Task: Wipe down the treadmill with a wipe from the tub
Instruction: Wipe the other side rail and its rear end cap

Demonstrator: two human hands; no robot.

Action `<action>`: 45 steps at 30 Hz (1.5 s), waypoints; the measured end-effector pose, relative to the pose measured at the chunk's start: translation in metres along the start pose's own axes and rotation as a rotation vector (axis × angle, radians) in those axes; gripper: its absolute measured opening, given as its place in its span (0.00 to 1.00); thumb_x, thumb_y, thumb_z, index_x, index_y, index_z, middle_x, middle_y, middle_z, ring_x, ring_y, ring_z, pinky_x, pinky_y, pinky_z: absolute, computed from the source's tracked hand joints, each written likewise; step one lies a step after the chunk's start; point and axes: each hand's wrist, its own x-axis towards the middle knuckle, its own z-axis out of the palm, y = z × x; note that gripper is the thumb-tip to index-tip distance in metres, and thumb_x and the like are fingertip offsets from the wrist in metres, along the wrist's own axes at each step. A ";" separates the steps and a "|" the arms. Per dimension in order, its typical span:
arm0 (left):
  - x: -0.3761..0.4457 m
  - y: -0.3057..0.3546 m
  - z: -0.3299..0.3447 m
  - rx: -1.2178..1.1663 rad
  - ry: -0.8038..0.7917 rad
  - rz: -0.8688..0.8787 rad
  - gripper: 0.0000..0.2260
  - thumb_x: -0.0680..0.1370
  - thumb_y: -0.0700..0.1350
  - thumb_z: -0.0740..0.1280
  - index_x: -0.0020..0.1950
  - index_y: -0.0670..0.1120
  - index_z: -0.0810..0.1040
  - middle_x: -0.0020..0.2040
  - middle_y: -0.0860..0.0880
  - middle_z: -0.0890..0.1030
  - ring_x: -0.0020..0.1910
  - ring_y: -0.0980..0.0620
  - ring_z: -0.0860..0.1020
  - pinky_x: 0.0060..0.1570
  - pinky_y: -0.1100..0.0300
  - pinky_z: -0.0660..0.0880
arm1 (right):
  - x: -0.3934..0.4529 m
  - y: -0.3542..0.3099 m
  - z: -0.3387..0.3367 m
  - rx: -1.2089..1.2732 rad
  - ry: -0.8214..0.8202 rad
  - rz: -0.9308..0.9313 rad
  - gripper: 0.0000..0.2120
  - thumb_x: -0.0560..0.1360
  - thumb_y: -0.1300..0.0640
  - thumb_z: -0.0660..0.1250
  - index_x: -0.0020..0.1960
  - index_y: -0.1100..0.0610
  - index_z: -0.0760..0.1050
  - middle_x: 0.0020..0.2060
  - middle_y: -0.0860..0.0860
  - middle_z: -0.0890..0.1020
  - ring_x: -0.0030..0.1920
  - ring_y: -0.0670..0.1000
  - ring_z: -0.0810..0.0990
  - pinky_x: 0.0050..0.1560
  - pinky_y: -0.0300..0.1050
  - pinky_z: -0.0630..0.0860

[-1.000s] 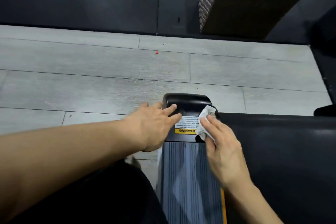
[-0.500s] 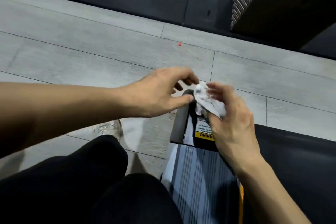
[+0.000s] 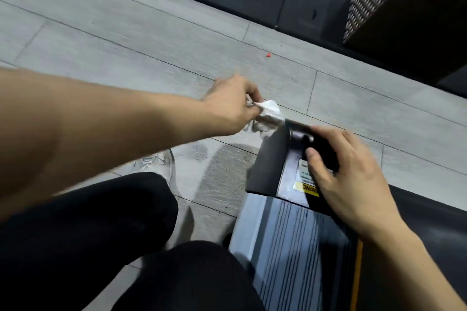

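The treadmill's black end cap (image 3: 271, 164) with a yellow warning label sits at the end of the ribbed grey side rail (image 3: 290, 247), beside the black belt (image 3: 417, 235). My left hand (image 3: 232, 106) holds a crumpled white wipe (image 3: 267, 118) just left of the cap's far corner, above the floor. My right hand (image 3: 346, 174) rests on top of the end cap with fingers curved over its far edge and thumb on the label. No tub is in view.
Grey plank floor (image 3: 151, 40) stretches left and ahead. A woven dark basket (image 3: 404, 12) stands at the upper right against the dark wall. My black-trousered knees (image 3: 113, 235) and a white shoe (image 3: 156, 161) are at the lower left. A small red speck (image 3: 268, 55) lies on the floor.
The wipe passed from my right hand to my left hand. The left hand moved left off the cap with it, and the right hand came down onto the end cap. The view tilted.
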 end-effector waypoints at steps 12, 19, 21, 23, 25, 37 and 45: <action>-0.038 -0.010 0.083 -0.514 0.165 -0.111 0.05 0.75 0.49 0.77 0.47 0.48 0.87 0.42 0.56 0.87 0.44 0.63 0.84 0.51 0.65 0.80 | -0.006 0.006 0.032 -0.016 0.109 0.046 0.21 0.80 0.48 0.55 0.68 0.54 0.74 0.59 0.52 0.76 0.61 0.55 0.71 0.65 0.50 0.64; 0.002 -0.028 0.111 -0.323 0.148 -0.274 0.07 0.78 0.50 0.72 0.45 0.48 0.87 0.41 0.50 0.86 0.46 0.48 0.84 0.50 0.51 0.80 | -0.006 0.006 0.033 -0.007 0.135 0.043 0.20 0.79 0.49 0.57 0.68 0.54 0.74 0.59 0.51 0.76 0.59 0.56 0.73 0.63 0.53 0.66; 0.006 -0.031 0.113 -0.347 0.114 -0.308 0.08 0.78 0.51 0.73 0.46 0.47 0.85 0.41 0.49 0.87 0.47 0.47 0.85 0.52 0.51 0.80 | -0.006 0.004 0.034 -0.002 0.138 0.049 0.20 0.79 0.50 0.58 0.68 0.54 0.74 0.59 0.50 0.75 0.60 0.55 0.72 0.63 0.53 0.65; 0.004 -0.027 0.107 -0.355 0.090 -0.305 0.07 0.78 0.53 0.73 0.49 0.50 0.84 0.41 0.51 0.87 0.46 0.48 0.85 0.52 0.51 0.80 | -0.006 0.005 0.034 -0.016 0.130 0.055 0.19 0.79 0.51 0.58 0.68 0.54 0.74 0.60 0.51 0.75 0.60 0.55 0.72 0.63 0.53 0.66; -0.006 -0.018 0.091 -0.338 0.065 -0.258 0.05 0.78 0.52 0.73 0.47 0.52 0.83 0.38 0.52 0.86 0.43 0.51 0.85 0.51 0.51 0.80 | -0.007 0.003 0.033 -0.019 0.118 0.067 0.19 0.80 0.50 0.58 0.69 0.53 0.74 0.61 0.51 0.75 0.61 0.55 0.71 0.64 0.55 0.67; -0.027 -0.013 0.081 -0.251 -0.041 -0.248 0.04 0.78 0.43 0.72 0.50 0.46 0.87 0.42 0.49 0.87 0.43 0.52 0.85 0.52 0.54 0.83 | -0.006 0.005 0.034 -0.033 0.130 0.056 0.19 0.80 0.51 0.58 0.68 0.53 0.73 0.60 0.51 0.76 0.62 0.56 0.72 0.66 0.56 0.66; -0.034 -0.036 0.097 -0.390 -0.105 -0.371 0.02 0.78 0.40 0.73 0.47 0.45 0.86 0.41 0.46 0.87 0.43 0.48 0.87 0.51 0.48 0.84 | -0.006 0.004 0.034 -0.039 0.132 0.060 0.18 0.81 0.50 0.57 0.68 0.53 0.73 0.60 0.51 0.75 0.62 0.55 0.72 0.67 0.55 0.66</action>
